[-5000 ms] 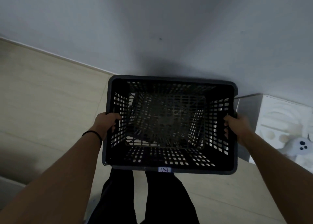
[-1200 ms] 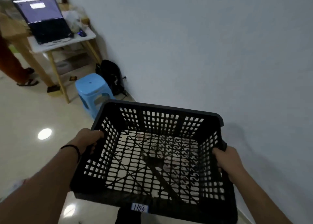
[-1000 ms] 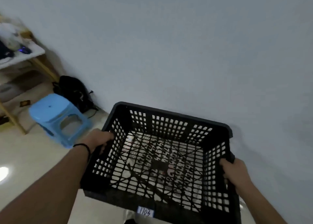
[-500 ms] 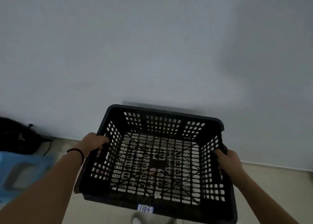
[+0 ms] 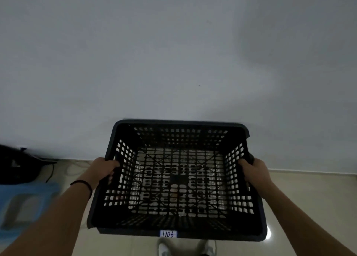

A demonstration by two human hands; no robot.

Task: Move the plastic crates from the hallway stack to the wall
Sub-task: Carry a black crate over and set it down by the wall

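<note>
A black plastic crate [image 5: 179,127] with perforated sides and floor hangs in the air in front of me, its far rim close to the grey wall [image 5: 173,52]. A small white label reading 1103 sits on its near rim. My left hand [image 5: 104,168] grips the crate's left side and my right hand [image 5: 255,170] grips the right side. The crate is empty; the pale floor shows through its base.
A blue plastic stool [image 5: 23,203] stands at the lower left, with a black bag [image 5: 13,166] and a cable behind it against the wall. Beige tiled floor [image 5: 309,194] runs along the wall's foot. My shoes [image 5: 164,249] show below the crate.
I have turned right to face the wall squarely; the table and laptop left the view, and the stool and bag slid to the left edge. Both hands keep holding the crate.
</note>
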